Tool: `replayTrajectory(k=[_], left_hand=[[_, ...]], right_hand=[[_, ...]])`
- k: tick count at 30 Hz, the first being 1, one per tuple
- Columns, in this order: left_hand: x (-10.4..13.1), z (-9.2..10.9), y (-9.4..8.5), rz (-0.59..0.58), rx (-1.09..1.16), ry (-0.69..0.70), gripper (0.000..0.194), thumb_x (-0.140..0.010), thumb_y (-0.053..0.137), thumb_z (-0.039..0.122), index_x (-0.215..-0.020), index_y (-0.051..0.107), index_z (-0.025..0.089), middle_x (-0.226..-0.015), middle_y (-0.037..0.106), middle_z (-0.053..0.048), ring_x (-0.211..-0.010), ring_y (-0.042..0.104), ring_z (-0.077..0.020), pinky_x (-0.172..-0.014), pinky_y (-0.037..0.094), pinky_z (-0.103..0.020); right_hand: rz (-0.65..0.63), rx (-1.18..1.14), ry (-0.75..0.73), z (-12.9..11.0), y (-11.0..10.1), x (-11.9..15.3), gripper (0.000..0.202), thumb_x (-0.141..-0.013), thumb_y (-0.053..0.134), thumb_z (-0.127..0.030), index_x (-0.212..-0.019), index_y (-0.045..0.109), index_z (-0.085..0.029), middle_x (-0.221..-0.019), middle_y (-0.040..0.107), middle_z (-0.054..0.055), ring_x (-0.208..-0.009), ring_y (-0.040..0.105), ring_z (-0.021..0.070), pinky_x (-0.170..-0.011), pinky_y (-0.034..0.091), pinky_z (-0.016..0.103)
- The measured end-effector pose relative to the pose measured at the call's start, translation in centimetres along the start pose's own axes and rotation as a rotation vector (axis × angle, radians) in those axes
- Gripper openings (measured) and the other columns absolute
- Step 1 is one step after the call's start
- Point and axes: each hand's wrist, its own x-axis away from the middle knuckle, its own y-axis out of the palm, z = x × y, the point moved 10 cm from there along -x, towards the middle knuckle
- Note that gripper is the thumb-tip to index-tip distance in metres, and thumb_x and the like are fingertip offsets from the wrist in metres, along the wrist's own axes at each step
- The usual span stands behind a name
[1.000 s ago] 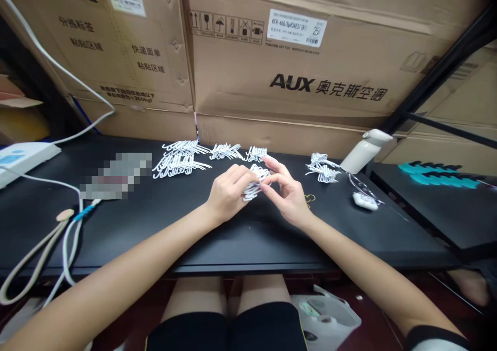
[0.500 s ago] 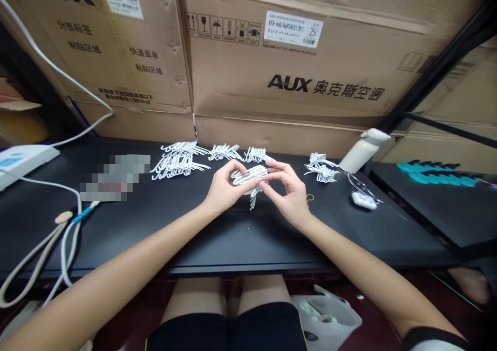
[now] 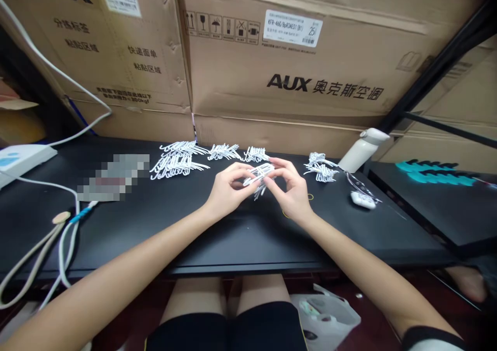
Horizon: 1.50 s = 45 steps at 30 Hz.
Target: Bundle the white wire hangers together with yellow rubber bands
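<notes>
A bundle (image 3: 261,174) of white hooks is up above the near-middle of the desk (image 3: 217,245), pinched between thumb and fingers by both the left hand (image 3: 230,188) and the right hand (image 3: 290,186); some hook ends point down below the fingers. Just beside the right hand lies a yellow band (image 3: 310,197). Behind the hands, more hooks lie in a row: a large pile (image 3: 179,160) at the left, then a small heap (image 3: 224,152) and another cluster (image 3: 255,155). A further group (image 3: 321,172) sits to the right, near a leaning bottle (image 3: 359,153) and a white case (image 3: 363,200). Cartons (image 3: 291,105) stand along the back; a bag (image 3: 330,317) is below the desk.
</notes>
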Motion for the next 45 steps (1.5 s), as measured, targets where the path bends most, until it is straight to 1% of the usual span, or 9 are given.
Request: replayTrajectory(k=[11,15,19,22,24,28,36,40,45], left_hand=[[-0.2,-0.8,-0.4,0.061,0.120,-0.062,0.017,-0.070,0.072,0.030,-0.074,0.069,0.013,-0.097,0.060,-0.008,-0.088,0.060,-0.0180,-0.070,0.054,-0.026],[-0.3,-2.6,-0.5,0.085,0.291,-0.258,0.022,-0.068,0.074,0.032,-0.079,0.071,0.014,-0.096,0.064,-0.007,-0.086,0.060,-0.0173,-0.076,0.052,-0.031],[-0.1,-3.9,0.5,0.007,0.464,-0.406,0.026,-0.072,0.070,0.037,-0.088,0.071,0.016,-0.096,0.067,-0.006,-0.088,0.061,-0.0180,-0.080,0.052,-0.035],[-0.1,-4.0,1.0,-0.032,0.501,-0.409,0.025,-0.074,0.069,0.037,-0.088,0.070,0.016,-0.097,0.067,-0.007,-0.091,0.061,-0.0190,-0.085,0.050,-0.037],[0.0,-4.0,1.2,-0.053,0.500,-0.403,0.025,-0.076,0.067,0.037,-0.089,0.071,0.016,-0.095,0.067,-0.007,-0.092,0.061,-0.0188,-0.088,0.049,-0.037],[0.0,-4.1,1.3,-0.071,0.429,-0.384,0.025,-0.077,0.067,0.036,-0.092,0.071,0.017,-0.092,0.068,-0.005,-0.090,0.060,-0.0168,-0.089,0.045,-0.033],[0.1,-3.8,1.1,-0.064,0.299,-0.383,0.035,-0.070,0.071,0.042,-0.091,0.073,0.014,-0.104,0.067,-0.009,-0.093,0.059,-0.0227,-0.089,0.044,-0.039],[0.2,-3.4,1.5,-0.107,0.293,-0.376,0.028,-0.069,0.072,0.040,-0.083,0.074,0.015,-0.114,0.063,-0.009,-0.095,0.059,-0.0217,-0.090,0.044,-0.037],[0.0,-3.0,1.7,-0.175,0.286,-0.348,0.025,-0.073,0.070,0.038,-0.085,0.074,0.016,-0.104,0.067,-0.008,-0.092,0.060,-0.0205,-0.088,0.045,-0.036]], right_hand=[[-0.019,0.173,-0.102,-2.0,0.3,0.6,0.006,-0.082,0.061,-0.025,-0.082,0.067,-0.024,-0.136,0.047,0.004,-0.127,0.040,0.0261,-0.108,0.030,0.049],[0.081,0.055,-0.063,-0.9,-0.8,0.2,0.013,-0.086,0.055,-0.028,-0.094,0.065,-0.024,-0.131,0.051,0.007,-0.125,0.044,0.0238,-0.107,0.033,0.046],[0.096,-0.138,0.139,2.4,-0.9,-0.4,0.026,-0.084,0.057,-0.038,-0.104,0.057,-0.022,-0.123,0.057,0.009,-0.113,0.055,0.0219,-0.097,0.045,0.041],[-0.072,-0.299,0.382,4.9,1.3,-0.2,0.030,-0.082,0.056,-0.046,-0.100,0.057,-0.021,-0.104,0.065,0.007,-0.092,0.064,0.0204,-0.079,0.055,0.036],[-0.164,-0.377,0.448,5.2,2.5,0.2,0.031,-0.083,0.053,-0.049,-0.094,0.059,-0.021,-0.093,0.067,0.005,-0.082,0.065,0.0197,-0.071,0.056,0.035],[-0.195,-0.345,0.369,4.2,2.6,0.3,0.034,-0.084,0.051,-0.051,-0.096,0.061,-0.021,-0.093,0.067,0.004,-0.078,0.065,0.0203,-0.063,0.056,0.033],[-0.124,-0.163,0.250,3.7,1.6,0.4,0.040,-0.085,0.053,-0.045,-0.118,0.050,-0.023,-0.098,0.066,0.005,-0.082,0.063,0.0191,-0.070,0.053,0.032],[-0.121,-0.051,0.154,2.7,1.0,0.0,0.037,-0.086,0.053,-0.042,-0.118,0.055,-0.023,-0.104,0.065,0.005,-0.093,0.062,0.0213,-0.080,0.051,0.035],[-0.151,-0.102,0.150,2.5,0.9,-0.4,0.033,-0.086,0.054,-0.042,-0.112,0.058,-0.022,-0.102,0.066,0.005,-0.090,0.062,0.0205,-0.079,0.050,0.035]])
